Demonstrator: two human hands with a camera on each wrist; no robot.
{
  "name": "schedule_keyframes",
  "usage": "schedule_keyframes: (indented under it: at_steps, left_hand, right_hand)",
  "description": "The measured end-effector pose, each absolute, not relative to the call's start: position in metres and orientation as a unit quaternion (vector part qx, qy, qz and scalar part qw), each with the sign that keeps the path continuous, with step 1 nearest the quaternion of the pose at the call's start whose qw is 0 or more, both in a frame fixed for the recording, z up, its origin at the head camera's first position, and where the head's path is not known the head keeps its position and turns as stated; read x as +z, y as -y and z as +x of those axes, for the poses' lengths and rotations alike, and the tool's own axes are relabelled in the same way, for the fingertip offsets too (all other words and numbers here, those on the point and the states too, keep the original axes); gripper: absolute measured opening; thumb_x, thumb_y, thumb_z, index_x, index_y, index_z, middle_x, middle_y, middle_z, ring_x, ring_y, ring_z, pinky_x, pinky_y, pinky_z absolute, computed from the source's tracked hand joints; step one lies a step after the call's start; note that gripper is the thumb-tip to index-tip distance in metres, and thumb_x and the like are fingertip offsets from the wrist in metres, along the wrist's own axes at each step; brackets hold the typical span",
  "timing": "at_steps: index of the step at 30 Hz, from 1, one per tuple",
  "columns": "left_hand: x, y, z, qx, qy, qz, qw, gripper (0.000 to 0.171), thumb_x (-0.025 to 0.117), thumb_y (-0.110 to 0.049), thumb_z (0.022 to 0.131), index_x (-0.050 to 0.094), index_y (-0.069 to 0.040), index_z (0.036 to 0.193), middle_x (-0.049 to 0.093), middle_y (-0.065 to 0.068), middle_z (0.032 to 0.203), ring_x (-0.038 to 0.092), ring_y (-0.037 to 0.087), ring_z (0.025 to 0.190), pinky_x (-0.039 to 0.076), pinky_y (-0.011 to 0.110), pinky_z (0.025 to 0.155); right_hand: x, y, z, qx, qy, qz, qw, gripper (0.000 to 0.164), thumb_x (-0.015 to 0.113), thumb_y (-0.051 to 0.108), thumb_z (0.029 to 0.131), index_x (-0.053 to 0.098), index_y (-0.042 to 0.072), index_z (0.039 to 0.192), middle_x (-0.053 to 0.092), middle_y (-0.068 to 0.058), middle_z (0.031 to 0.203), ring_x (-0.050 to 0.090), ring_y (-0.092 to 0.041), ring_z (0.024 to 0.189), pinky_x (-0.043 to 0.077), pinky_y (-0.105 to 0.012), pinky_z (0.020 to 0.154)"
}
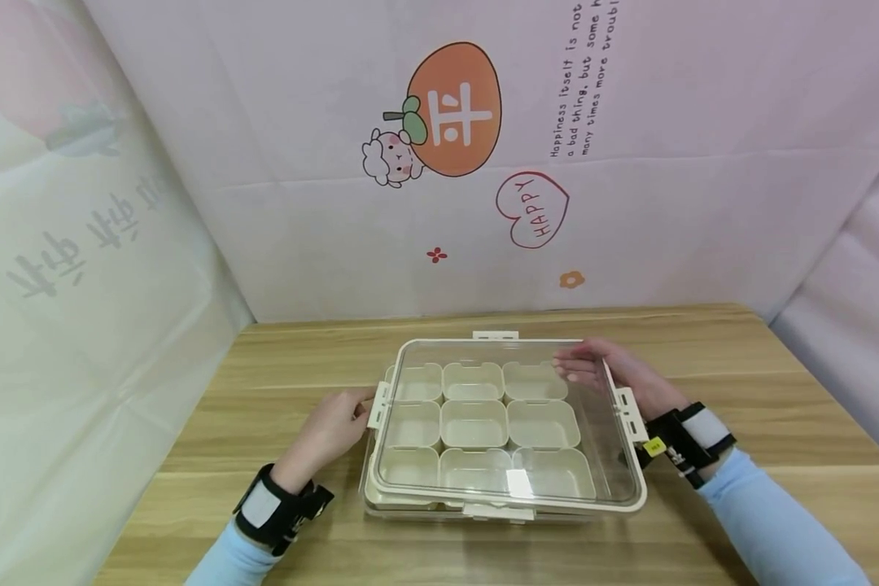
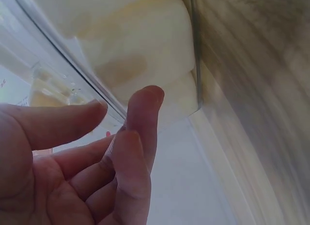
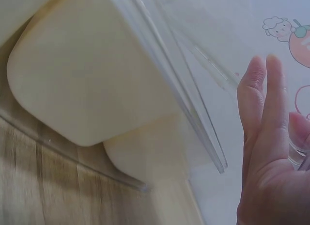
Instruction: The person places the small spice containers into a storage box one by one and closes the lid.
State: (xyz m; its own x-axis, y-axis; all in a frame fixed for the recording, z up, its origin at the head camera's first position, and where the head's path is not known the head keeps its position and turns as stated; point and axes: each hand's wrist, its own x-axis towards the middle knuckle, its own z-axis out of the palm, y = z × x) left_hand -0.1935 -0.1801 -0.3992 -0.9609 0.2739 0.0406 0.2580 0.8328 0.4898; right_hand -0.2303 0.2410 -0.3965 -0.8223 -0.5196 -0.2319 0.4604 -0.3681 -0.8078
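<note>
A clear lid (image 1: 608,439) with cream clips lies askew over a clear storage box (image 1: 593,515), overhanging it at the right. Inside the box are several cream compartment cups (image 1: 474,425). My right hand (image 1: 630,376) holds the lid by its far right edge; its fingers show through the clear plastic. In the right wrist view the fingers stand fairly straight, with the thumb by a clear edge. At the box's left side is my left hand (image 1: 334,425), partly behind the lid's left clip (image 1: 378,405). Its thumb stands apart from loosely bent fingers (image 2: 147,106) right at the box wall.
The box stands on a wood-grain table (image 1: 278,358). Behind it hangs a white printed cloth (image 1: 300,163), with more cloth at the left and right sides. Both wrists wear black straps, the left strap (image 1: 271,509) near the table's front.
</note>
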Motion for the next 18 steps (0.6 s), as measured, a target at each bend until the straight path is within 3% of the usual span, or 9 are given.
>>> schedule_keyframes:
  at_steps: [8, 18]
  left_hand:
    - [-0.398, 0.191, -0.19, 0.275, -0.948, 0.158, 0.037, 0.023, 0.053, -0.005, 0.082, 0.063, -0.009, 0.102, 0.056, -0.002, 0.067, 0.046, 0.008, 0.052, 0.039, 0.022, 0.046]
    - [-0.399, 0.21, -0.189, 0.302, -0.947, 0.097, 0.041, 0.027, 0.055, -0.017, 0.086, 0.06, -0.006, 0.109, 0.062, 0.002, 0.076, 0.051, 0.009, 0.06, 0.042, 0.024, 0.05]
  right_hand:
    - [-0.396, -0.232, -0.232, -0.815, -0.498, -0.019, 0.294, 0.03, 0.037, 0.015, 0.094, 0.055, -0.003, 0.11, 0.06, -0.016, 0.109, 0.059, -0.022, 0.102, 0.042, -0.028, 0.091]
    - [-0.396, -0.224, -0.24, -0.798, -0.52, -0.007, 0.306, 0.032, 0.042, 0.016, 0.092, 0.05, -0.003, 0.117, 0.059, -0.016, 0.112, 0.058, -0.022, 0.102, 0.044, -0.026, 0.087]
